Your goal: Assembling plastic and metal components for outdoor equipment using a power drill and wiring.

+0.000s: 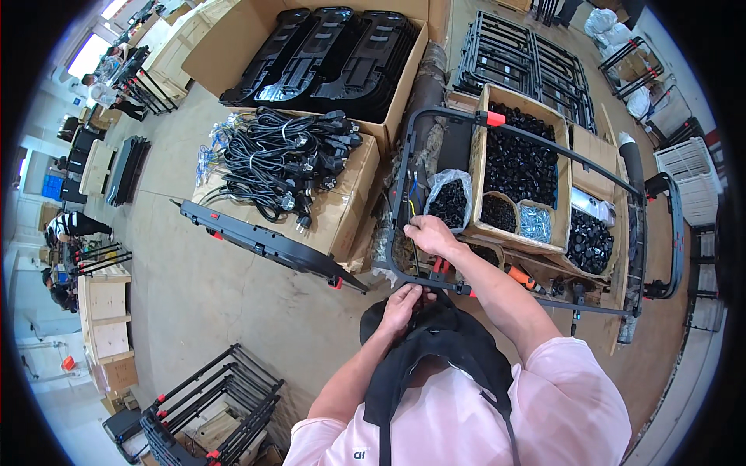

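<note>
A long black tubular frame (544,142) with rounded corners and red clips lies across the bench before me. At its left end, my right hand (434,235) is closed around a thin black cable (416,260); blue and yellow wire ends (413,194) stick out beyond the fingers. My left hand (402,307) is at the frame's near left corner, its fingertips pressed together against the underside. What those fingertips pinch is hidden. Between the hands, a red clamp-like part (440,268) sits by the frame's near bar.
Bundled black power cords (284,159) lie on a carton (353,206) at left, with another black frame (268,247) leaning near it. Beyond stands an open box of black plastic panels (342,66). Inside the black frame are a parts box (482,231), bagged small parts (449,203) and an orange power tool (524,278).
</note>
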The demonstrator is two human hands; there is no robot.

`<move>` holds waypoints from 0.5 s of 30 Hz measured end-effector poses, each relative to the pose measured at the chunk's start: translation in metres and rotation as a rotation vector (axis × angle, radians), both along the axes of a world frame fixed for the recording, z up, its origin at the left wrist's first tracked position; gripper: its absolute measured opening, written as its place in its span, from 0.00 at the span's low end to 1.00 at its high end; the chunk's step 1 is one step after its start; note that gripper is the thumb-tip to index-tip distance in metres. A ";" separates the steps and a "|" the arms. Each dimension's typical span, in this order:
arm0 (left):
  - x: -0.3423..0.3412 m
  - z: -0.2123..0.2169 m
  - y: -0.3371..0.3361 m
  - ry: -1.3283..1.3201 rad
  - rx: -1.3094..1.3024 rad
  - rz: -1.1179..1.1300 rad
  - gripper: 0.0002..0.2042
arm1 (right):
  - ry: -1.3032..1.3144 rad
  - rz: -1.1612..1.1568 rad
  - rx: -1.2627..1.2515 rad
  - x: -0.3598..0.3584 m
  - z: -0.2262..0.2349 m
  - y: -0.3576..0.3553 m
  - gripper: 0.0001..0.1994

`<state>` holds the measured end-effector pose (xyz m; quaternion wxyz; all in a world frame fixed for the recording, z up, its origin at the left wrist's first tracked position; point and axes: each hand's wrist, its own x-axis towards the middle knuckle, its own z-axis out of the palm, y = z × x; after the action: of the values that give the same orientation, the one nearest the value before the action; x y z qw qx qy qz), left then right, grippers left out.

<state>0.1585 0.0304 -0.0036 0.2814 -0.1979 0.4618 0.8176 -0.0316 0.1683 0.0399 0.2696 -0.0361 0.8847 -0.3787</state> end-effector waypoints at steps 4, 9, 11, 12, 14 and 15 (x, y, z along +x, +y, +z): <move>0.001 0.001 0.007 0.034 -0.113 0.083 0.10 | -0.008 0.101 -0.023 -0.004 0.006 0.001 0.22; 0.004 0.002 0.013 0.049 -0.150 0.130 0.09 | -0.266 0.112 -0.178 -0.027 0.000 0.046 0.19; 0.005 -0.002 0.016 0.039 -0.135 0.162 0.09 | 0.227 0.060 -0.057 -0.035 -0.013 0.073 0.16; 0.007 -0.005 0.017 0.036 -0.125 0.184 0.09 | 0.270 0.015 0.046 -0.040 -0.014 0.081 0.14; 0.008 -0.006 0.018 0.031 -0.115 0.213 0.09 | 0.252 -0.036 0.161 -0.045 0.001 0.084 0.12; 0.010 -0.007 0.019 0.029 -0.140 0.211 0.09 | 0.254 -0.028 0.161 -0.047 0.001 0.082 0.12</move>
<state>0.1681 0.0493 -0.0103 0.1729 -0.2528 0.4983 0.8111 -0.0783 0.2506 0.0411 0.1520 -0.0497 0.9396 -0.3027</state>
